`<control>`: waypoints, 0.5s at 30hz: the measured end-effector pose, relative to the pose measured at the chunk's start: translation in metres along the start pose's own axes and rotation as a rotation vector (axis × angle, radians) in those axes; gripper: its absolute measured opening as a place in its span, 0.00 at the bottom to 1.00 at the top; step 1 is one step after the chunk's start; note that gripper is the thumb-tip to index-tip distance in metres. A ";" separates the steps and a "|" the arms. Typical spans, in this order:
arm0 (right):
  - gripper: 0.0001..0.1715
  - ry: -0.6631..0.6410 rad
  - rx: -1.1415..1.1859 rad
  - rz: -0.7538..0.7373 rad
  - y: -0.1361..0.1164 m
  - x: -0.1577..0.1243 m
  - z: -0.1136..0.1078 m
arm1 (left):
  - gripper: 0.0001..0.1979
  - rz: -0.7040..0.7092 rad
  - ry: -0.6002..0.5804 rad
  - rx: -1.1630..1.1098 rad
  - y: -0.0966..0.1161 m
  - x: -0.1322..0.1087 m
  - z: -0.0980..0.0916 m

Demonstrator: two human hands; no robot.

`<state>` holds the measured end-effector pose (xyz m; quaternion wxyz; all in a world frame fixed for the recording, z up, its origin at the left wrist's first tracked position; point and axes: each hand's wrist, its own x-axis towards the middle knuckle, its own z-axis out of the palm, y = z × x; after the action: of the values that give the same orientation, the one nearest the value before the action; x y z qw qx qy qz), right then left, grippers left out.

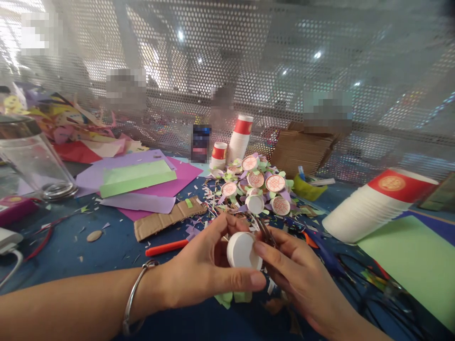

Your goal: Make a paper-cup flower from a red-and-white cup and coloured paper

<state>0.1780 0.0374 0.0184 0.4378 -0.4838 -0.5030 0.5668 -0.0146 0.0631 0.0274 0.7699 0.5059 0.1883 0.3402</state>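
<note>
Near centre, the left hand (202, 265) curls around a smooth, round white paper cup base (243, 251); the right hand (302, 270) grips its edge and a slim metal tool (263, 230). Beyond, frilled paper discs (256, 179) heap up; ribbed paper cups (373, 203) stack at right.

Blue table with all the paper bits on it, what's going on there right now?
A person is working with both hands over the blue table. The left hand curls around a small white round piece; the right hand has its thumb at the piece's edge and seems to hold a dark tool, partly hidden. Beyond them lies a heap of round pieces with green and purple paper strips. A stack of red-and-white paper cups leans at the right.
</note>
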 end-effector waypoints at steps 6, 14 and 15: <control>0.18 -0.009 0.012 0.017 -0.005 -0.003 0.001 | 0.20 -0.019 0.018 -0.015 0.002 0.001 0.000; 0.18 0.009 0.027 0.017 -0.004 -0.002 0.004 | 0.23 0.001 -0.037 -0.055 -0.001 0.001 -0.004; 0.18 0.018 0.023 0.018 -0.004 -0.002 0.005 | 0.22 -0.002 -0.024 -0.045 -0.001 0.000 -0.005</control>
<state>0.1738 0.0350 0.0232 0.4427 -0.4881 -0.4883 0.5722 -0.0169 0.0663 0.0247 0.7836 0.4925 0.1719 0.3374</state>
